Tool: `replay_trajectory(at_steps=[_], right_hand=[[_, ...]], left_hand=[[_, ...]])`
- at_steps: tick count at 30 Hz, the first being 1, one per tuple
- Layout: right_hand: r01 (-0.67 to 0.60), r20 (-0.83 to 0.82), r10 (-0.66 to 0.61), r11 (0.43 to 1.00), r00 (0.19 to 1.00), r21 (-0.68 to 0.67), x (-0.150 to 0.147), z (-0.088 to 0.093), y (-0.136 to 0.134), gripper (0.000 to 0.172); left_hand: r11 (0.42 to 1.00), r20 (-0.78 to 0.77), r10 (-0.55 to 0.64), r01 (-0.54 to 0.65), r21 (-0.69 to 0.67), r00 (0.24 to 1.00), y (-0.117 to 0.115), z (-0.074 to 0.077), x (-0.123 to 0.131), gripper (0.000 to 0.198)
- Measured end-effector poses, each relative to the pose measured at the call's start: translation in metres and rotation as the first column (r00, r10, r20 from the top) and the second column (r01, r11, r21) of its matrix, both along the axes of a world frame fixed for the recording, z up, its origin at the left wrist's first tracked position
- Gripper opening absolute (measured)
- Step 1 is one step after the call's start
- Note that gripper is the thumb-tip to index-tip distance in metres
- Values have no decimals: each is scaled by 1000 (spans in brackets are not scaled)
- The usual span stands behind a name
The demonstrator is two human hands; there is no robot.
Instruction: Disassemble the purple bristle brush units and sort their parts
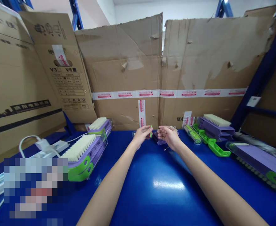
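Observation:
Both my arms reach forward over the blue table toward the cardboard wall. My left hand pinches a small green piece held upright. My right hand is closed around a small purple part that rests near the table's far edge; a thin wire-like bit pokes out below it. The two hands nearly touch.
Purple-and-green brushes with white bristles lie in clear packs at left. More purple brushes and green handles sit at right, plus a long packed brush. A white power strip and cable lie far left. Cardboard sheets wall the back.

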State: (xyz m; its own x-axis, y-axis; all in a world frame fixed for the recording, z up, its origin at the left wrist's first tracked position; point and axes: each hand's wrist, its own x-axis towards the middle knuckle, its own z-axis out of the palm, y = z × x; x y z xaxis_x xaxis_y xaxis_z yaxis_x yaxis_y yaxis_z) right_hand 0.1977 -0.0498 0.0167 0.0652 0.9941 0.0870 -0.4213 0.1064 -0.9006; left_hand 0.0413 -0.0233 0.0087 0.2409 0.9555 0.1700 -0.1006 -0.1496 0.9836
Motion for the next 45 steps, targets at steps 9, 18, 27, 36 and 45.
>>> replay_trajectory(at_steps=[9,18,27,36,45], right_hand=[[-131,216,132,991,967,-18,-9,3,-8,14],[-62,253,20,985,967,159,-20,4,-10,22],[81,26,-86,985,996,149,-19,3,-8,13],[134,199,-162,980,966,150,-23,-5,-8,24],[-33,274,18,998,961,51,-27,-1,-15,34]], left_hand=[[960,68,-138,151,-237,988,0,9,-24,39],[952,-72,-194,170,-254,978,-1,15,-37,42],[929,-99,-342,320,-187,934,0,6,-41,42],[940,-63,-326,316,-128,943,3,0,-43,40],[940,40,-332,335,-70,942,2,3,-44,41]])
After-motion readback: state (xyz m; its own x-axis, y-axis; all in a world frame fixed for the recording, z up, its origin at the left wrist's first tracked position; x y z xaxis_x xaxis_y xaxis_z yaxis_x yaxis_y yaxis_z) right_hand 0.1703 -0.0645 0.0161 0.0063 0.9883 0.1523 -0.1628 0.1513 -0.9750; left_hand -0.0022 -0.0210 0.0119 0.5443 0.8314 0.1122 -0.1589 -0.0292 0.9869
